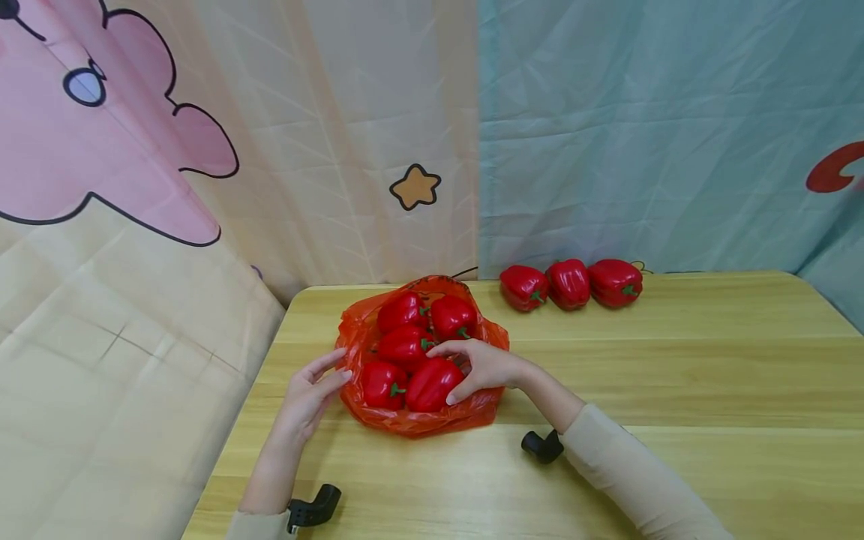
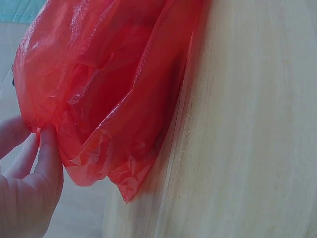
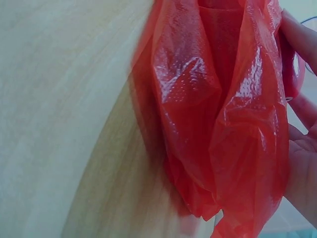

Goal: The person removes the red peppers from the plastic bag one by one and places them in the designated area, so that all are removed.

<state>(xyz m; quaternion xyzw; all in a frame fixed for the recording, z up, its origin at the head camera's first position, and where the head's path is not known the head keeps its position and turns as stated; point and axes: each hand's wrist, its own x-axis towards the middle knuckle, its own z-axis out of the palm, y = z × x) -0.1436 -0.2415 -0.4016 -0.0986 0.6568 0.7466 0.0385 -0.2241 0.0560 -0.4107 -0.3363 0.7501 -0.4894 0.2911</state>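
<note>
A red plastic bag (image 1: 421,429) sits with its mouth spread wide, and several red bell peppers with green stems lie inside. At the bag's left rim my left hand (image 1: 307,397) pinches the thin plastic; in the left wrist view a bit of red film shows between the thumb and fingers (image 2: 48,148). My right hand (image 1: 489,367) reaches over the right rim and grips the front right bell pepper (image 1: 432,386), thumb at its near side and fingers over its far side. In the right wrist view the bag's wall (image 3: 247,148) hides most of that pepper.
Three more red bell peppers, the middle one (image 1: 568,285) among them, lie in a row at the table's back edge, right of the bag. Behind the wooden table (image 1: 675,375) hangs a printed curtain (image 1: 607,135). A black camera mount sits at each wrist.
</note>
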